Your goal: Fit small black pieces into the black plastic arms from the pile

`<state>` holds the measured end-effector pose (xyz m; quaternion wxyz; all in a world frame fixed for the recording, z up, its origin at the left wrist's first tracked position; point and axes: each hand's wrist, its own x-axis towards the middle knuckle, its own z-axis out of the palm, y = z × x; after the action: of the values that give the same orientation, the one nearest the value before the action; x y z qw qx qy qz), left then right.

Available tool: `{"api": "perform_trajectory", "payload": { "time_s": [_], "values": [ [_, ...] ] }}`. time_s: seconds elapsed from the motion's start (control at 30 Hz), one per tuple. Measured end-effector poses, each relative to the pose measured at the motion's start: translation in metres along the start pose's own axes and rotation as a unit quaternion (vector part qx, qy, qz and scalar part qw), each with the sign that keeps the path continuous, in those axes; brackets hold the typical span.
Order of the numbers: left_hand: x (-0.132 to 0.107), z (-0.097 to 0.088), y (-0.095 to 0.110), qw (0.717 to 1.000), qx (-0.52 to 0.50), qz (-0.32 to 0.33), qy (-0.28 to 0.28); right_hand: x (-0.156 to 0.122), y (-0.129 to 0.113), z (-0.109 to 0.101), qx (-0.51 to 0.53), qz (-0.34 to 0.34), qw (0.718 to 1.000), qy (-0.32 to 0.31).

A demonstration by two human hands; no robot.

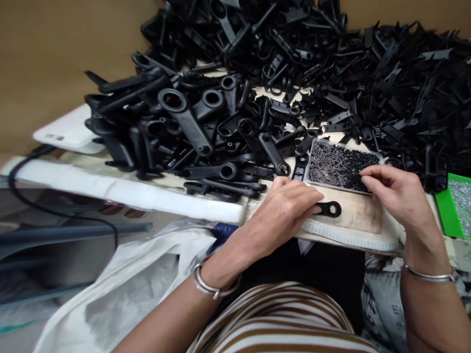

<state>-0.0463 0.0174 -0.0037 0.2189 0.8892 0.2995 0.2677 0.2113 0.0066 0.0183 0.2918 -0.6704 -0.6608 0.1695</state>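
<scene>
Left hand [290,208]: closed on black plastic handle [329,209], pinning it flat to worktop [362,215].
Right hand [395,191]: fingertips [364,180] among screws [333,166] in clear tray [309,164]; grip unclear.
Technique: probably best to lift a single one.

View: head camera, worn by the person
Facing: forward and down, over the table [362,215]
Nearness: close, at arm's reach

Left hand [285,208]: lower centre of frame, palm down, fingers curled together and pointing right. Left forearm [176,314] enters from bottom left.
Right hand [395,191]: right of centre, palm down, thumb and forefinger tips drawn close, pointing left. Right forearm [430,314] rises from bottom right corner.
Hands apart.
</scene>
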Motion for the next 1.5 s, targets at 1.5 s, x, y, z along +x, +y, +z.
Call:
{"api": "perform_trajectory", "payload": {
  "time_s": [1.5],
  "values": [
    [0.062, 0.009, 0.008, 0.81, -0.521, -0.25, 0.103, -0.025, -0.032, 0.031, 0.467, 0.138, 0.872, 0.035]
  ]
}}
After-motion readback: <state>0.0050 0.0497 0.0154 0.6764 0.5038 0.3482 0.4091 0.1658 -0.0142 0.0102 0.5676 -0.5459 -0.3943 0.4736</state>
